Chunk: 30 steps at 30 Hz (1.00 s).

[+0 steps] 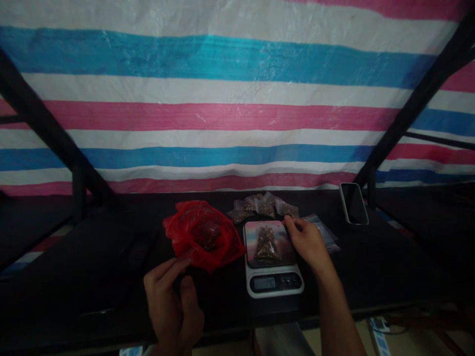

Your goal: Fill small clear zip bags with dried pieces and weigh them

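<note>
- A white scale [273, 267] is seen at the middle of a dark table [389, 267], with a small clear bag [265, 242] of brownish bits lying on its pan; the display is lit, but its reading is too blurred to be made out.
- The right hand [306, 242] is laid at the pan's far right corner, fingers loosely curled and touching the edge of the pan or the pouch beside it; nothing can be seen gripped in it.
- The left hand [172, 301] is held low near the table's front edge, fingers half curled with the index stretched toward the red bag [202, 235]; whether anything small is pinched in it cannot be told.
- The red bag is left open just left of the scale, with dark contents showing inside.
- Several filled pouches [261, 206] are gathered behind the scale, so part of the portioning is judged done.
- One bag is judged to be on the pan for weighing, and much is judged left in the red bag.
- Empty clear bags [324, 232] lie to the right of the scale, partly hidden by the right hand.
- A phone [354, 203] is lying near the table's back right, well apart from the work.
- A striped tarp [237, 99] is hung behind.
</note>
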Motion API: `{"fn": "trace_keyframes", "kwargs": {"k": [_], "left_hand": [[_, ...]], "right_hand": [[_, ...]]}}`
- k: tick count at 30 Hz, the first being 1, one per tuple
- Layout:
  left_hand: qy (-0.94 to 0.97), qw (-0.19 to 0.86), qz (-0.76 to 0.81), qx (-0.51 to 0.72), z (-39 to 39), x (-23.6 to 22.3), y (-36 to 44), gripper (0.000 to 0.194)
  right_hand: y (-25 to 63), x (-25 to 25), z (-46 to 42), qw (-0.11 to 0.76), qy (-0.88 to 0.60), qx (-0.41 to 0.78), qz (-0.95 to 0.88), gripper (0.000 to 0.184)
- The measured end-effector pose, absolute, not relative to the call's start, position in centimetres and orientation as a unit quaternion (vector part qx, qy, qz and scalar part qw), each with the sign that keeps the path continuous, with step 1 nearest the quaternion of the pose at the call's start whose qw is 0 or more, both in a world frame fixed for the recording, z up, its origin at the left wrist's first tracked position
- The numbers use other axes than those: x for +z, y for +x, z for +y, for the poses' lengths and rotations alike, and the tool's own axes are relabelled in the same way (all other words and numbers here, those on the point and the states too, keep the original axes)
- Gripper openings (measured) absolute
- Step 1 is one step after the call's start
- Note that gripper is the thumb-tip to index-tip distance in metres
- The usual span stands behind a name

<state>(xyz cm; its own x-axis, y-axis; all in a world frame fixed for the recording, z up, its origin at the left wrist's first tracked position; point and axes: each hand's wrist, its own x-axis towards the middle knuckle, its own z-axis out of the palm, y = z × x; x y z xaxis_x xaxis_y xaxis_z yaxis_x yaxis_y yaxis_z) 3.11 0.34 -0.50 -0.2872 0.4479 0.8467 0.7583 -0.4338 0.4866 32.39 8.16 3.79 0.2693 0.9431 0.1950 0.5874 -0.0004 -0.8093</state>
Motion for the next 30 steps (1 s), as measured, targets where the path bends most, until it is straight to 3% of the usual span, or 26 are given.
{"fn": "trace_keyframes", "kwargs": {"k": [18,23,25,28,30], "left_hand": [[-0.610,0.154,-0.524,-0.574,0.0,-1.2,0.5,0.012],[-0.622,-0.012,-0.483,-0.617,-0.8,-0.2,4.2,0.017],[-0.571,-0.141,-0.483,-0.649,-0.9,0.5,5.7,0.018],[-0.455,-0.364,-0.503,-0.638,-0.4,1.7,7.6,0.042],[-0.387,-0.440,-0.499,-0.638,0.1,2.5,8.3,0.066]], "right_hand": [[31.2,4.4,8.0,0.411,-0.671,0.251,-0.563,0.042],[29.6,5.8,7.8,0.449,-0.619,0.296,-0.573,0.043],[28.5,6.7,7.7,0.480,-0.580,0.319,-0.575,0.044],[26.1,7.9,7.7,0.511,-0.535,0.335,-0.583,0.046],[24.2,8.3,7.8,0.520,-0.514,0.347,-0.587,0.048]]}}
